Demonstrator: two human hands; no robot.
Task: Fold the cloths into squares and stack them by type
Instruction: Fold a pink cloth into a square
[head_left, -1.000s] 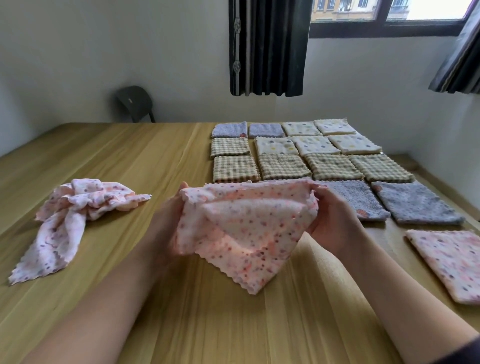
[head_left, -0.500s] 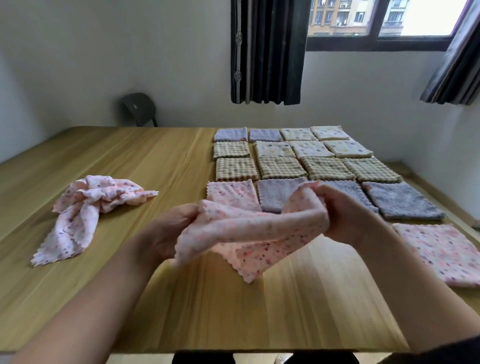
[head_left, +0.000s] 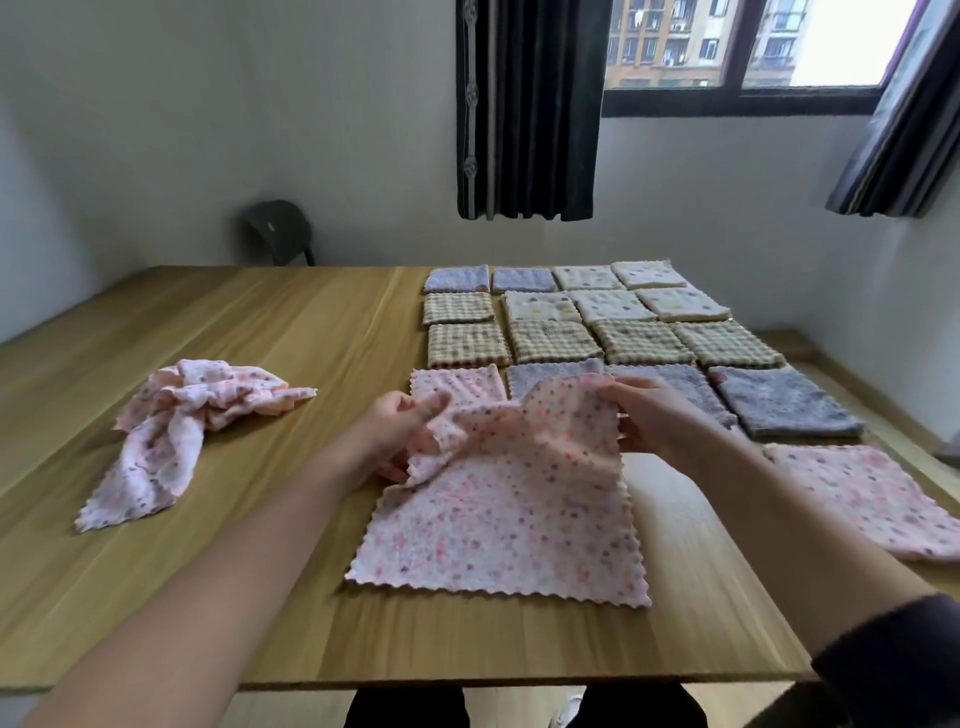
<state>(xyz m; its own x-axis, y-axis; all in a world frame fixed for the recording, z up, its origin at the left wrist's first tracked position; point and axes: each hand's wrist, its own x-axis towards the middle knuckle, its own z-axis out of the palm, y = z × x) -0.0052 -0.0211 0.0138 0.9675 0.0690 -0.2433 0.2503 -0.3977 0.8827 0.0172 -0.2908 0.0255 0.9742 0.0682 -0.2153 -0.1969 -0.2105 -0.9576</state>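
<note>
A pink dotted cloth (head_left: 514, 514) lies with its near half flat on the wooden table (head_left: 260, 571) in front of me. Its far edge is lifted off the wood. My left hand (head_left: 400, 431) pinches the far left corner and my right hand (head_left: 649, 415) pinches the far right corner. Beyond it, folded squares lie in rows: one pink (head_left: 457, 382), grey ones (head_left: 779, 402), checked ones (head_left: 553, 340) and cream dotted ones (head_left: 540, 306). Another folded pink square (head_left: 872, 499) lies at the right.
A crumpled pink cloth (head_left: 182, 421) lies on the left part of the table. A dark chair (head_left: 278, 231) stands behind the far edge. The table's near edge runs just below the spread cloth. Dark curtains hang by the window at the back wall.
The cloth was held bunched in the air between both hands. It has since been lowered and spread, so its near half now lies flat on the table.
</note>
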